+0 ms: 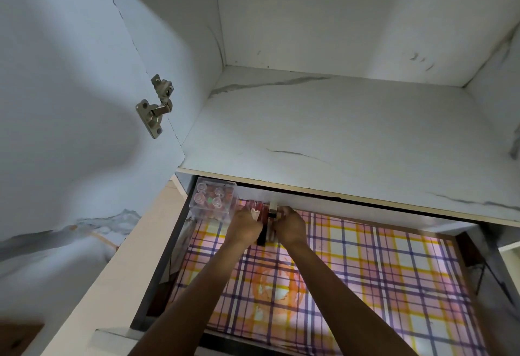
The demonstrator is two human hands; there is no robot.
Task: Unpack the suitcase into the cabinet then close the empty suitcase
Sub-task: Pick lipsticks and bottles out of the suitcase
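Both my arms reach into an open drawer (464,246) of the cabinet, lined with a pink, orange and purple plaid sheet (365,277). My left hand (244,227) and my right hand (291,226) are curled around a cluster of small red, white and black items (263,216) at the drawer's back left. A clear plastic box (213,198) of small red-lidded jars stands just left of them in the back left corner. The suitcase is out of view.
Above the drawer is a white marble-patterned cabinet shelf (323,136) with bare walls. The cabinet door (70,102) stands open on the left, its metal hinge (156,105) showing. Dark drawer rails run along both sides.
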